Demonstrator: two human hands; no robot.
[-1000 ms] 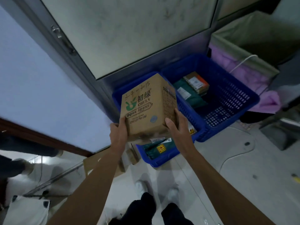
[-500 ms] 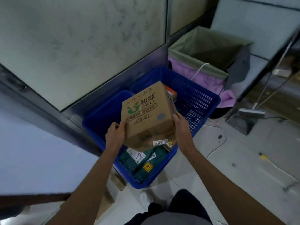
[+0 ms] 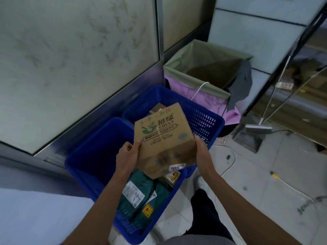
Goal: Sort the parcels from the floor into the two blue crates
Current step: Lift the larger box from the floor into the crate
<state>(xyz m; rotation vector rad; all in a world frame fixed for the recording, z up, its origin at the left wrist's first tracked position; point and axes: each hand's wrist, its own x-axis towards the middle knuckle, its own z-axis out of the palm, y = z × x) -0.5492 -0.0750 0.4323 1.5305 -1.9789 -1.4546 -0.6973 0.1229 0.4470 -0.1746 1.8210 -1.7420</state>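
My left hand (image 3: pixel 127 156) and right hand (image 3: pixel 203 154) clasp the cardboard box (image 3: pixel 164 138) by its sides. Best to lower it level into the near blue crate (image 3: pixel 92 156) and clear the rim, not drop it.

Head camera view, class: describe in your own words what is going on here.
A person holds a printed cardboard box in both hands, the left hand gripping its left edge and the right hand its right side. The box hangs tilted above the near crate and the far crate, both blue, which sit on the floor by the wall. The near crate already holds green parcels, and the far one holds at least one parcel. The box is not yet in either.
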